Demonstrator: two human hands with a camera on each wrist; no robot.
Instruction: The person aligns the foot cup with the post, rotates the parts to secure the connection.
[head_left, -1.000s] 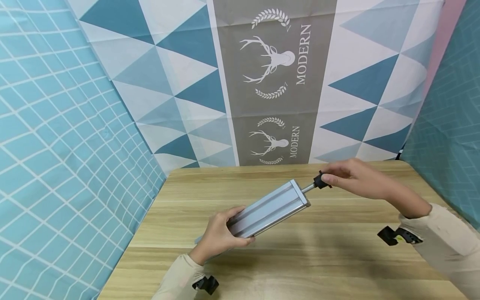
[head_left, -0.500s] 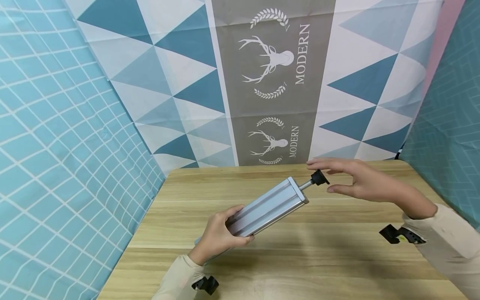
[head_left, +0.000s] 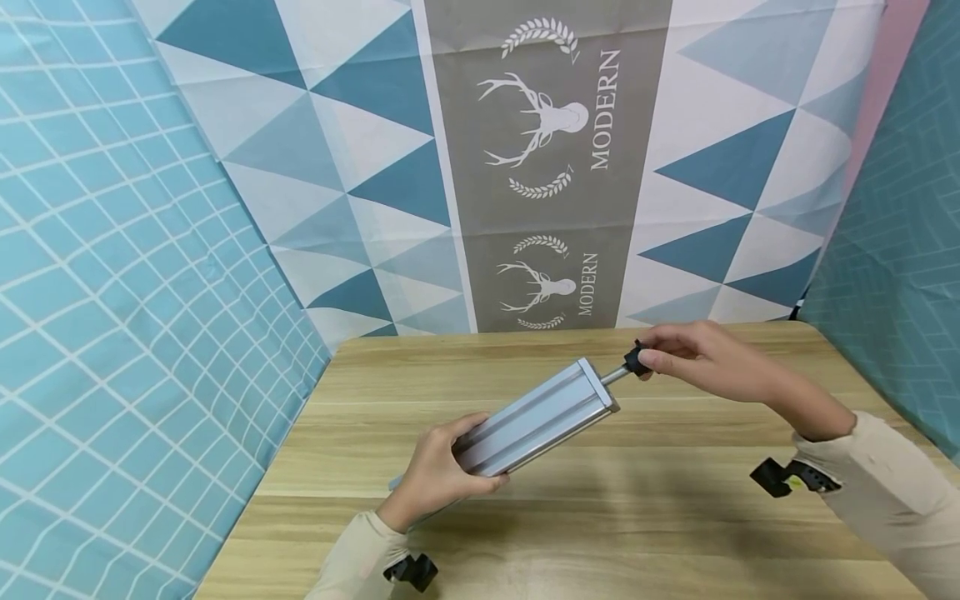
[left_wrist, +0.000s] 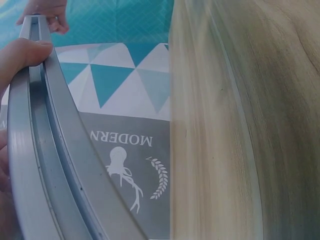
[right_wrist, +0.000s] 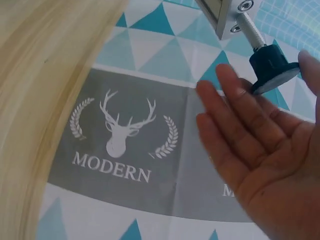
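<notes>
My left hand [head_left: 431,477] grips a silver aluminium profile [head_left: 528,421] near its lower left end, thumb along one edge and fingers on the other. The profile slants up to the right over the table; in the left wrist view its long slot runs away past my thumb [left_wrist: 37,52]. From its far end plate a threaded rod [right_wrist: 251,31] sticks out, with a black levelling foot [right_wrist: 270,67] at its tip. My right hand [head_left: 708,362] pinches this foot between thumb and fingers. In the right wrist view the thumb meets the foot's rim, and the other fingers reach past it.
A wooden table [head_left: 600,517] lies below both hands. Behind it hangs a patterned cloth [head_left: 540,275] with triangles and deer heads. Blue grid cloth [head_left: 135,275] closes the left side, and a teal cloth [head_left: 892,250] the right.
My right hand held the foot, then spread its fingers off it, and now pinches it again. The foot has turned a little. My left hand and the profile have hardly moved.
</notes>
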